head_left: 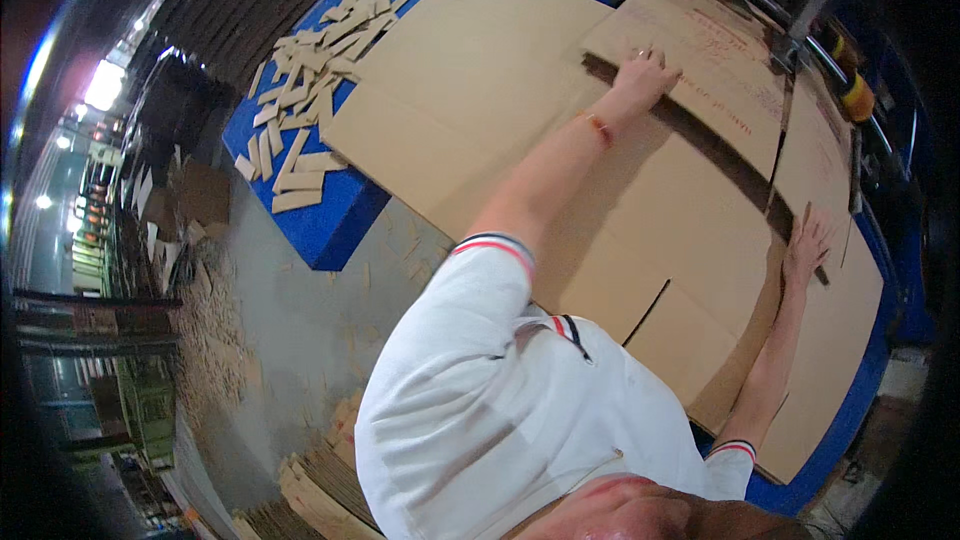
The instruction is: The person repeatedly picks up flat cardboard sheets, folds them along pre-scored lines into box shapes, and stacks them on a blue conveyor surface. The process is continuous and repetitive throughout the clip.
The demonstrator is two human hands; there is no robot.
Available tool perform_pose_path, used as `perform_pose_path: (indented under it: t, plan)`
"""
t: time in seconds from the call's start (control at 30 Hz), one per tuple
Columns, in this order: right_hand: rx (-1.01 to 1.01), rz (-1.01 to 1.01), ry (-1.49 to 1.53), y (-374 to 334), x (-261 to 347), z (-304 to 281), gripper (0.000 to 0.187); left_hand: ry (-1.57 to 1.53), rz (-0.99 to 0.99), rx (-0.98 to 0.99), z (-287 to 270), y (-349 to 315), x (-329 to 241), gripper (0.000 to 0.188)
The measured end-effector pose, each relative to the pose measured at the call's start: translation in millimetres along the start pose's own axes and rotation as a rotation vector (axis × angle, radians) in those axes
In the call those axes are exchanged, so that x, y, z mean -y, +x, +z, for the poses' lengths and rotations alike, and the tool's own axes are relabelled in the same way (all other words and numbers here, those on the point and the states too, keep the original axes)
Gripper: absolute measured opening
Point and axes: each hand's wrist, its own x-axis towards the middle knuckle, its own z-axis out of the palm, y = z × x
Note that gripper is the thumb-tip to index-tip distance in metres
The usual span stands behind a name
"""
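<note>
A printed brown cardboard sheet [710, 50] with red marks and a slot lies on a larger plain cardboard sheet [490, 70] on a blue table. Its near edge stands a little above the plain sheet and casts a dark shadow. My left hand [645, 80] rests on that edge near the left corner, fingers spread over the top. Farther right, my right hand [805, 245] lies on the same edge beside the slot, fingers stretched out. Both thumbs are hard to make out. A slit also shows in the plain sheet near my body.
Many loose cardboard strips [315, 80] are heaped on the blue table [325, 220] at the left. Machine rails with yellow-orange rollers [857, 98] run along the far right. Cardboard scraps [215, 340] litter the floor, and stacked cardboard [325, 485] stands by my left side.
</note>
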Motion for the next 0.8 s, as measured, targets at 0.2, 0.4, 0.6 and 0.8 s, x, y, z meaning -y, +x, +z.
perform_pose_path:
  t: [0.2, 0.4, 0.6, 0.8]
  plan:
    - [0.239, -0.014, -0.634, 52.1, 42.5, -27.8, 0.057, -0.147, -0.095, -0.171, 16.1, 4.1, 18.5, 0.055]
    - [-0.323, -0.026, 0.014, 57.5, -0.3, 24.0, 0.054, 0.230, -0.654, -0.407, 18.2, -137.2, 214.0, 0.052]
    - [-0.266, -0.013, 0.020, 58.5, 2.3, 23.4, 0.045, 0.477, -1.194, -0.186, -57.1, -252.4, 365.0, 0.038]
    - [-0.246, 0.044, 0.003, 40.6, -4.6, 5.4, 0.040, 0.324, -1.216, -0.093, -68.8, -234.7, 344.3, 0.038]
